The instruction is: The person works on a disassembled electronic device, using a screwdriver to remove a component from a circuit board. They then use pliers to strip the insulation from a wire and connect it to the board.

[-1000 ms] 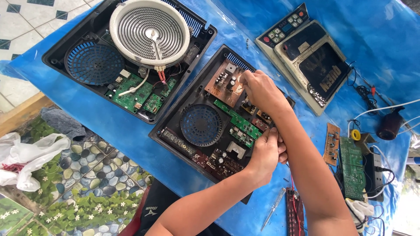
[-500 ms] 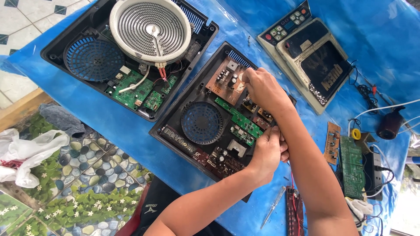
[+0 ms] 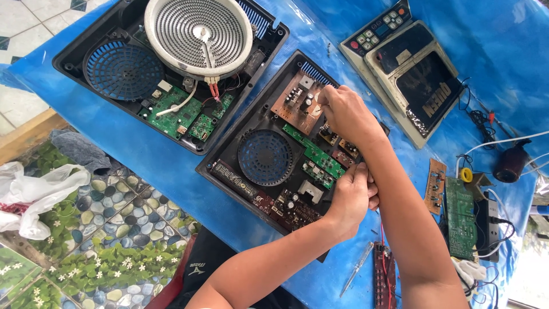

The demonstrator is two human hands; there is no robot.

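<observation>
An open black cooker casing (image 3: 226,163) lies on the blue sheet, with a round fan grille (image 3: 265,157), a green circuit strip (image 3: 315,154) and a brown circuit board (image 3: 297,103) inside. My right hand (image 3: 346,114) reaches across the casing, its fingertips pinched at the brown board's right corner. Fingers curled, my left hand (image 3: 354,197) grips the casing's right edge beside the small boards. What lies under either palm is hidden.
A second open cooker with a white spiral heating coil (image 3: 197,31) sits at the upper left. A control panel lid (image 3: 409,74) lies upper right. Loose green and brown boards (image 3: 460,217), cables, and a screwdriver (image 3: 357,268) sit at the right. A tiled floor lies below the table's left edge.
My right hand has shifted slightly up toward the brown board. The left hand stays at the casing's right edge.
</observation>
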